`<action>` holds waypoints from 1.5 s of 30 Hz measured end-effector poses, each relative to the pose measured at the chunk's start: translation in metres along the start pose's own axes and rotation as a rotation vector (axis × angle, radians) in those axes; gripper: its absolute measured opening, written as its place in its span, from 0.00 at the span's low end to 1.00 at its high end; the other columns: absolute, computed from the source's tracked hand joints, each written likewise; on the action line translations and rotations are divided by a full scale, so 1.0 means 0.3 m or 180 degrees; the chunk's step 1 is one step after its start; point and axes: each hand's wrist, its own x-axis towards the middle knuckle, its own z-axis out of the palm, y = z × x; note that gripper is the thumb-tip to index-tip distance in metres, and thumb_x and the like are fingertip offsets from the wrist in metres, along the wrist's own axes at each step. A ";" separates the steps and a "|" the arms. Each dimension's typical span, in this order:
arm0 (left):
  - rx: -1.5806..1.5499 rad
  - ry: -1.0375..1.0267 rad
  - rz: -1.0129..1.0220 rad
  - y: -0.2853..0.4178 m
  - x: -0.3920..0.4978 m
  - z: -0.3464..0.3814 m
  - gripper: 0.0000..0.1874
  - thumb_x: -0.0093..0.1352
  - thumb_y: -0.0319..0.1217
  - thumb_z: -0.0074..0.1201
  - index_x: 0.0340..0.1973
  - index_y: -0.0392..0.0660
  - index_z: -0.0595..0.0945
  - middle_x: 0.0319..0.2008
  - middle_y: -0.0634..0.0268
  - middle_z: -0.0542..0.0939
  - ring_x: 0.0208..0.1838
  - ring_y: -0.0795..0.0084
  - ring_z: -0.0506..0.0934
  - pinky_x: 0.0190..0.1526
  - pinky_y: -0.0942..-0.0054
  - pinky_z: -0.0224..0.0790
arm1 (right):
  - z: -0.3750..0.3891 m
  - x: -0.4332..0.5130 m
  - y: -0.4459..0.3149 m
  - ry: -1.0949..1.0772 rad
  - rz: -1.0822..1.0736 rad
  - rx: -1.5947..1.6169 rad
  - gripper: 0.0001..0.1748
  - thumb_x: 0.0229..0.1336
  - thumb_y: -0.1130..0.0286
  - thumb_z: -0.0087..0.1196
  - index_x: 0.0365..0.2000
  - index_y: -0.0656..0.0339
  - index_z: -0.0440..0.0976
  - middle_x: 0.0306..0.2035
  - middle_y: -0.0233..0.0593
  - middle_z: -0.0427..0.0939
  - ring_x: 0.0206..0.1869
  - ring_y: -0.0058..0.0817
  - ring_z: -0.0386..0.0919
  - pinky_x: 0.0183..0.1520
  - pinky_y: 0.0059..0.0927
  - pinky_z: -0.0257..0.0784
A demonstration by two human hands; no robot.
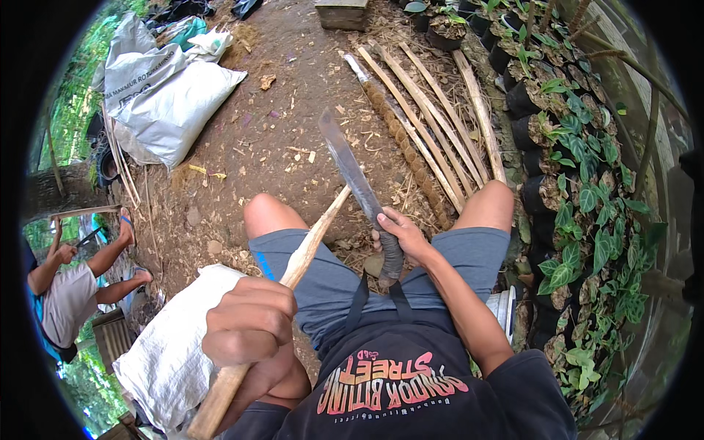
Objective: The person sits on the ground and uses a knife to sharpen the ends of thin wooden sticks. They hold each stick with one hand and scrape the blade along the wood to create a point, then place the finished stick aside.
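Observation:
My left hand [250,322] is closed around a pale, roughly shaved wooden stick [311,250], which slants up and to the right from the lower left. The stick's tapered tip lies beside the blade of a machete [352,165]; whether they touch is unclear. My right hand [401,234] grips the machete at the upper part of its dark wrapped handle, above my lap. The blade points up and slightly left, away from me. Wood chips litter the soil beyond my knees.
Several stripped sticks [434,115] and a fibre-wrapped pole [393,124] lie ahead to the right. Potted plants in black bags [528,132] line the right side. White sacks [173,104] lie at left. Another person [71,286] sits at far left, holding a stick and a blade.

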 end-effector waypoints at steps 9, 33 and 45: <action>-0.0352 -0.0448 -0.0108 0.001 -0.036 0.002 0.25 0.70 0.30 0.58 0.14 0.44 0.62 0.09 0.67 0.61 0.09 0.75 0.56 0.12 0.75 0.43 | 0.180 -0.189 -0.086 0.0986 -0.2260 -0.3337 0.22 0.70 0.65 0.62 0.61 0.57 0.77 0.31 0.43 0.82 0.31 0.34 0.86 0.34 0.37 0.80; -0.0269 -0.0044 -0.0089 0.004 -0.042 -0.009 0.34 0.78 0.50 0.57 0.14 0.48 0.61 0.05 0.72 0.58 0.06 0.81 0.54 0.09 0.79 0.47 | 0.075 -0.068 -0.046 0.0560 -0.2444 -0.4095 0.08 0.71 0.66 0.58 0.40 0.60 0.74 0.24 0.51 0.81 0.26 0.54 0.83 0.28 0.53 0.78; -0.0193 0.0134 -0.0092 -0.004 -0.053 -0.015 0.35 0.74 0.58 0.56 0.16 0.51 0.59 0.04 0.74 0.57 0.06 0.83 0.51 0.10 0.81 0.44 | -0.002 0.050 -0.001 0.1270 -0.2212 -0.4264 0.07 0.73 0.66 0.54 0.43 0.58 0.73 0.17 0.45 0.76 0.18 0.41 0.79 0.24 0.47 0.77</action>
